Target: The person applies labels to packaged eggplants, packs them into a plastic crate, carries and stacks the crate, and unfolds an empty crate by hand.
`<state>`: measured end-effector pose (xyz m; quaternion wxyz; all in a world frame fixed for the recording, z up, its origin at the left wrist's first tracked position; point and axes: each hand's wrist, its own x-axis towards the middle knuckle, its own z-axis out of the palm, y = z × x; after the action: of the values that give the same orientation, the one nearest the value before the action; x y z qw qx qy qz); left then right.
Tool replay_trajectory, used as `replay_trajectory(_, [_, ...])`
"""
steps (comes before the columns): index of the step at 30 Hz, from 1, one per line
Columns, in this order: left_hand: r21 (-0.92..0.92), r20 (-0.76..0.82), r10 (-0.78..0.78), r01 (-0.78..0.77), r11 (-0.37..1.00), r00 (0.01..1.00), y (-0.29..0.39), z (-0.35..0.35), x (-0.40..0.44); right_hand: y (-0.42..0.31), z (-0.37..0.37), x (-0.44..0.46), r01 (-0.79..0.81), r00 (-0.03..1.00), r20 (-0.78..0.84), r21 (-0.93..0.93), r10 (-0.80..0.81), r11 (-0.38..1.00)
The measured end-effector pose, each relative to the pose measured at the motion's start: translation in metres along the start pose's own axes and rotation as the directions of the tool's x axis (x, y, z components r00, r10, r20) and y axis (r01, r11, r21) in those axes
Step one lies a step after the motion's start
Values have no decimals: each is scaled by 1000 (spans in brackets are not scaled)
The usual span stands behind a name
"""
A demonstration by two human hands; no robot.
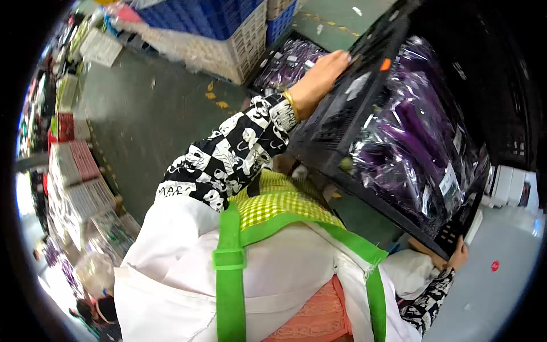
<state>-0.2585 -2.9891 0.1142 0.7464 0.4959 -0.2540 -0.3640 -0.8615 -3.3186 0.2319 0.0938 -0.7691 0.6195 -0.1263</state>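
Observation:
A black plastic crate [336, 117] tilts in front of me. Shiny clear plastic packages with purple contents [419, 125] fill it. My left hand [323, 75], with a yellow bangle at the wrist, is closed over the crate's left rim. Around the crate's lower right corner curls my right hand [457, 255], partly hidden by that edge. An orange mark [386, 64] shows on the crate's rim. Behind the packages, a dark black panel [484, 74] rises at upper right; I cannot tell whether it belongs to this crate.
Another black crate of purple packages [289, 61] sits on the green floor [137, 94]. Beside it stand stacked blue [211, 20] and white crates [239, 52]. Boxes [85, 199] line the left side. A pale grey surface [504, 285] lies at right. Another person [105, 310] is at lower left.

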Motion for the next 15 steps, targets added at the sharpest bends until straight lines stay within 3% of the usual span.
replay_trajectory(2, [-246,9,-367,358,901,930,34,1,-46,-16,-7,-4,-3,999,-31,10,4,1000])
replay_trajectory(3, [-222,-11,-439,426,877,898,-36,-26,-43,-24,-10,-8,-11,1000,-20,-26,11,1000])
replay_trajectory(4, [-139,22,-467,465,874,884,-57,-31,-61,-22,-11,-6,-40,999,11,-68,40,997])
replay_trajectory(5, [-17,-57,-576,576,817,815,-58,-25,-79,6,-3,7,-24,999,-29,118,28,993])
replay_trajectory(7, [-134,-100,-476,462,877,874,-106,-15,-111,-9,-4,0,38,999,-20,159,-36,986])
replay_trajectory(9, [-304,-216,-429,358,883,877,-112,6,-137,3,-5,8,128,991,-52,63,-125,990])
replay_trajectory(10, [-200,-272,-375,329,923,886,-110,12,-142,-2,-7,7,21,999,20,139,-24,990])
replay_trajectory(11, [-88,-313,-312,299,950,897,-106,17,-142,-18,-5,-5,22,999,21,138,-25,990])
replay_trajectory(12, [95,-389,-194,249,964,900,-111,22,-140,-33,-4,-17,-105,994,43,178,99,978])
replay_trajectory(13, [88,-381,-182,232,969,907,-113,26,-140,-28,-4,-11,-102,995,24,200,99,974])
replay_trajectory(14, [201,-388,-83,173,964,918,-112,24,-138,-23,-3,-5,-98,995,5,222,100,970])
replay_trajectory(15, [311,-396,18,116,943,918,-113,21,-137,12,0,6,32,999,-44,214,-23,976])
